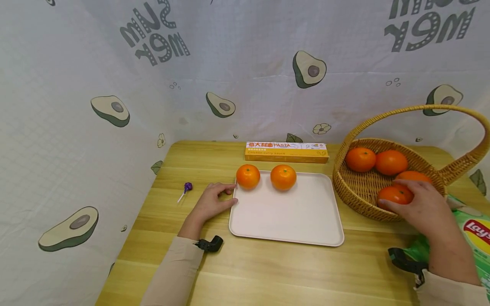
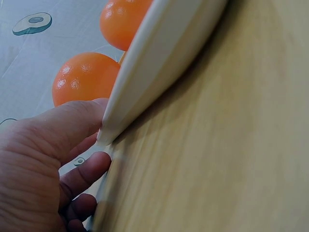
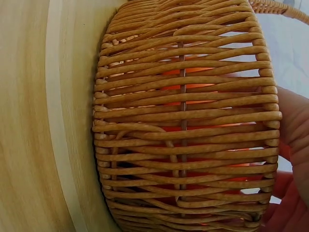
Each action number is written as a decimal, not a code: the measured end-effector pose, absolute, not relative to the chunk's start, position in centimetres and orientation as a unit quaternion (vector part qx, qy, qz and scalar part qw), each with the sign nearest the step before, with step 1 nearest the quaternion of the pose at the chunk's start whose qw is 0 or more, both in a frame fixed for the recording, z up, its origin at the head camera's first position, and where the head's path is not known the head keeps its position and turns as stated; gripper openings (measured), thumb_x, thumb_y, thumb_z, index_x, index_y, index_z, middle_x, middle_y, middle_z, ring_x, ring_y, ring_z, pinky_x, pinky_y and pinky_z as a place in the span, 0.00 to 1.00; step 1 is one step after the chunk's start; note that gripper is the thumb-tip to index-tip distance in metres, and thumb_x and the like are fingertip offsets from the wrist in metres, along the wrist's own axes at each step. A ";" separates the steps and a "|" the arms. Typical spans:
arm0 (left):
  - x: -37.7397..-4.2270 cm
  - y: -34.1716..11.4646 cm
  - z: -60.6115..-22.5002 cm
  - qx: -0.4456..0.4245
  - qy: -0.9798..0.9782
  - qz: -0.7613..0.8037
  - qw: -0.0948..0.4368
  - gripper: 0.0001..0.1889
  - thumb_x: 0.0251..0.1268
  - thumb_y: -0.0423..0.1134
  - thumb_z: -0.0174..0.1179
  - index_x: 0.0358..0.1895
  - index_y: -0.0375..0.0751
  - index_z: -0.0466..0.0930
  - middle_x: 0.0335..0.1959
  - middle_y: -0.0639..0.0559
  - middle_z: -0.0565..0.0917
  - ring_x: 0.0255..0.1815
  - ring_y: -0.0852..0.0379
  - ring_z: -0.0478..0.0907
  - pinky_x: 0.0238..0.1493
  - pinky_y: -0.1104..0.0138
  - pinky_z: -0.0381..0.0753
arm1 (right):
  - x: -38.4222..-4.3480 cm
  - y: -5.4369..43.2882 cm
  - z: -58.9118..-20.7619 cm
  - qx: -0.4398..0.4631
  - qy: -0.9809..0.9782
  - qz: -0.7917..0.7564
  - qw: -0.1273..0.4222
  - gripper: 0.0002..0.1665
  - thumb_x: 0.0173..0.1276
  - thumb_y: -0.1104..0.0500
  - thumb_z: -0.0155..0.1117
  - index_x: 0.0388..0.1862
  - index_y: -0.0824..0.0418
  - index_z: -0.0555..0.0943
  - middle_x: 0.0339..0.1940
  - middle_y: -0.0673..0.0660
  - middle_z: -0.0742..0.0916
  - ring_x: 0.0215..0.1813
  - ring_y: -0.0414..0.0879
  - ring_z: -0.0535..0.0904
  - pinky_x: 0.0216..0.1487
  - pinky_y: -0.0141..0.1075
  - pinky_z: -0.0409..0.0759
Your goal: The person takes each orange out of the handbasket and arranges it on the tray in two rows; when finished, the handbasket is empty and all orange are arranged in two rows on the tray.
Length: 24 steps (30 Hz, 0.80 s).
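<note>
Right fingers curled round an orange inside wicker basket; weave mostly hides it at right wrist. Orange just beyond part-covered. Left fingers loose, touching tray rim. Lay's bag right of right fingers, cut off.

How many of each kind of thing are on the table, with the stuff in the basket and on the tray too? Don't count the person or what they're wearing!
Oranges: 6
Tray: 1
Basket: 1
Lollipop: 1
Pasta box: 1
Chip bag: 1
Total: 11
</note>
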<state>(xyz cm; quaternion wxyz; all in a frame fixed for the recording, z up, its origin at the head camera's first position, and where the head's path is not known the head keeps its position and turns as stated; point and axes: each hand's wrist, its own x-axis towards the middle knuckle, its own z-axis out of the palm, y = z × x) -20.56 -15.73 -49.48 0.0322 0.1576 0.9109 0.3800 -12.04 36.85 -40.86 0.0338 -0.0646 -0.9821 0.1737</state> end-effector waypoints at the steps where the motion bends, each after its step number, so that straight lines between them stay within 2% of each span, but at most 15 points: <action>1: -20.6 -15.7 -49.5 0.158 0.911 0.380 0.032 0.23 0.62 0.48 0.72 0.61 0.53 0.84 0.45 0.57 0.84 0.49 0.56 0.72 0.53 0.61 0.71 | -12.1 36.9 -40.9 -0.066 -0.982 0.173 0.032 0.49 0.65 0.37 0.71 0.70 0.69 0.67 0.66 0.83 0.66 0.62 0.80 0.61 0.54 0.74 0.59; 16: -20.6 -15.6 -49.3 0.160 0.909 0.384 0.034 0.23 0.62 0.47 0.72 0.61 0.52 0.85 0.44 0.57 0.84 0.48 0.55 0.71 0.52 0.61 0.70 | -12.3 37.3 -41.4 -0.074 -0.982 0.172 0.027 0.50 0.65 0.33 0.69 0.70 0.68 0.67 0.67 0.83 0.66 0.62 0.80 0.62 0.54 0.75 0.60; 24: -20.5 -15.7 -49.3 0.162 0.910 0.380 0.031 0.23 0.62 0.47 0.72 0.61 0.52 0.84 0.44 0.57 0.84 0.47 0.56 0.71 0.51 0.62 0.69 | -12.2 37.3 -40.9 -0.068 -0.985 0.158 0.008 0.46 0.69 0.38 0.66 0.69 0.71 0.67 0.62 0.85 0.70 0.58 0.81 0.66 0.55 0.73 0.62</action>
